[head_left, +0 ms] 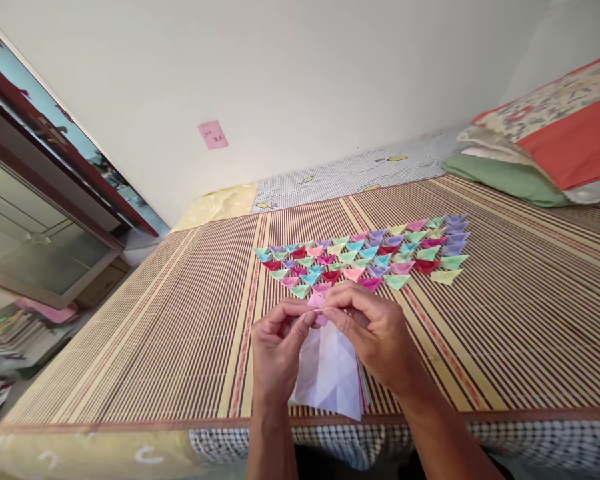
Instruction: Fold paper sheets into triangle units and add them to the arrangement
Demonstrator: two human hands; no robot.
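Between my two hands is a small pink piece of folded paper (318, 301), pinched at its near edge by both thumbs and forefingers. My left hand (283, 333) grips it from the left, and my right hand (373, 327) from the right, fingertips almost meeting. Part of the paper is hidden behind the fingers. Below my hands lies a stack of creased paper sheets (327, 373), pale lilac on top with coloured edges at the right. Just beyond, several rows of small folded paper boats (353, 257) in many colours stand on the striped mat.
The striped bamboo mat (180, 320) covers the bed, over a checked sheet (330, 180). Folded bedding (555, 140) is piled at the right by the wall. A pink note (213, 135) is stuck on the wall. At the left are a glass-panelled cabinet (40, 233) and stacked papers (15, 337).
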